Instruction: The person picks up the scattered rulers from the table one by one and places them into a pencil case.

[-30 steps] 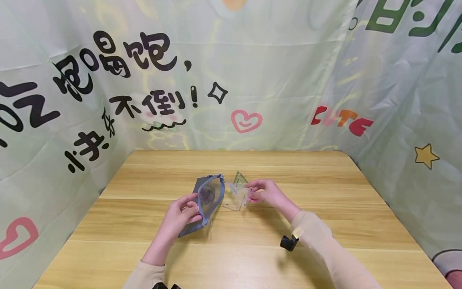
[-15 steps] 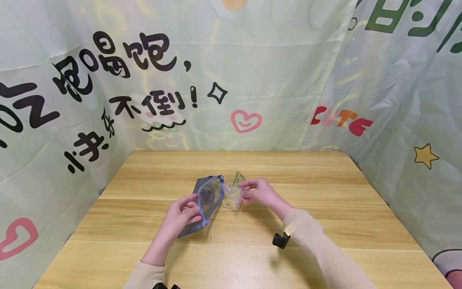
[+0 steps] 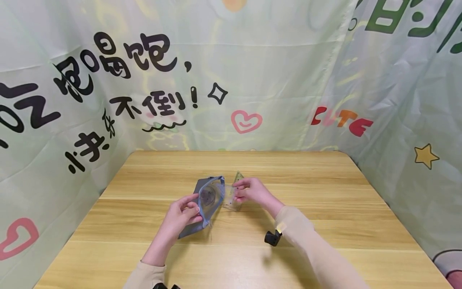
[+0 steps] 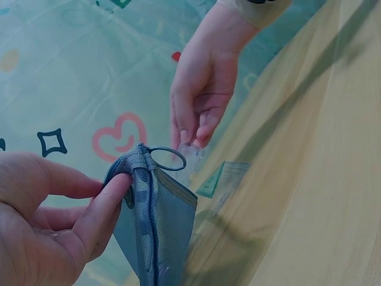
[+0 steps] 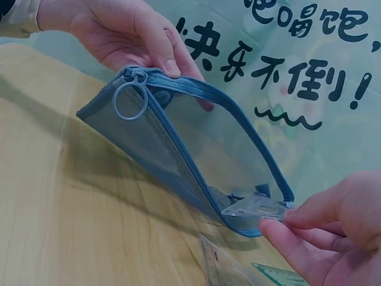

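My left hand (image 3: 182,214) pinches the rim of a blue-grey zip pencil pouch (image 5: 149,143), its mouth spread wide and facing right. A ring pull (image 5: 130,101) hangs at the zip's end. My right hand (image 3: 254,190) pinches a clear plastic set square (image 5: 256,205) between thumb and fingers. In the right wrist view, the set square's pointed end overlaps the far corner of the pouch's mouth. Under that hand, on the table, lie another clear set square (image 5: 217,262) and a green one (image 5: 280,275). A dark round shape (image 3: 207,195) shows within the pouch's opening.
The wooden table (image 3: 231,257) reaches back to a pale printed cloth (image 3: 281,80) that hangs around three sides. A black wrist camera (image 3: 272,238) juts out below the right sleeve (image 3: 306,233).
My right hand has moved left with the clear set square, from beside the table rulers up to the pouch's mouth. The left hand and pouch have stayed nearly still.
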`<state>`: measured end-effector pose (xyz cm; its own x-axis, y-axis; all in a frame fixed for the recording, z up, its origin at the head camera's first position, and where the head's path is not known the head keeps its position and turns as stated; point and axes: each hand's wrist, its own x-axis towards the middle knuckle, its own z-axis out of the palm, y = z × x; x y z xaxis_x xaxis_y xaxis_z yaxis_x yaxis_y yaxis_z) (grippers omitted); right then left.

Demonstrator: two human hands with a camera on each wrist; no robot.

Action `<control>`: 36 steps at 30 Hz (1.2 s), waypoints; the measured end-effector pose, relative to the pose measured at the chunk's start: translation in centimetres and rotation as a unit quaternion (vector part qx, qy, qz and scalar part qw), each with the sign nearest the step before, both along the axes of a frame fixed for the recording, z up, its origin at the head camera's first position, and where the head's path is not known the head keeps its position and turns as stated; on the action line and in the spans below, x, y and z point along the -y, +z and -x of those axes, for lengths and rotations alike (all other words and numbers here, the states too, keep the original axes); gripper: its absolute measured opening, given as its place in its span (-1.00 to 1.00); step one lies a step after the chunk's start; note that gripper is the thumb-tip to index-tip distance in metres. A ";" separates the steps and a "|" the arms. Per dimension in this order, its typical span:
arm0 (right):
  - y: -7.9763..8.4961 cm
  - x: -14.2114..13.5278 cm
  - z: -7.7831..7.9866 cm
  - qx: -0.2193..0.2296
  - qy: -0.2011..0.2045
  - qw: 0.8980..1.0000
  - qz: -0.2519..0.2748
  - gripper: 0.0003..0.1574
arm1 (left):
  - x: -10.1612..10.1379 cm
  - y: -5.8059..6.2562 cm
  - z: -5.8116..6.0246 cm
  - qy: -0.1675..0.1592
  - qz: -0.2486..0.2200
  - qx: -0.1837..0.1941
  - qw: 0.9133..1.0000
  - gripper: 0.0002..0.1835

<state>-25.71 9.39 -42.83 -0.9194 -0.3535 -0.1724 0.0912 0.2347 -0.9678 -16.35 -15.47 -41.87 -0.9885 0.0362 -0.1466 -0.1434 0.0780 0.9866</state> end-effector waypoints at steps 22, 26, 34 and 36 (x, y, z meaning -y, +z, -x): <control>-0.4 2.0 0.7 0.010 -0.013 1.000 0.005 -0.51 | -0.1 0.3 -0.1 -0.012 -0.018 0.005 1.000 -0.45; -0.6 2.5 0.9 0.011 -0.018 1.000 0.003 -0.51 | -0.1 0.2 -0.1 -0.011 -0.019 0.004 1.000 -0.45; -0.7 3.3 1.0 0.014 -0.026 1.000 0.006 -0.53 | -0.2 0.2 -0.1 -0.009 -0.019 0.003 1.000 -0.46; -0.7 3.5 1.0 0.015 -0.027 0.999 0.009 -0.53 | -0.2 0.2 -0.1 -0.007 -0.020 0.004 1.000 -0.46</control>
<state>-26.75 5.92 -43.55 -0.9314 -0.3075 -0.1950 0.1331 0.2108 -0.9684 -16.24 -15.24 -41.66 -0.9868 0.0559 -0.1520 -0.1498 0.0410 0.9879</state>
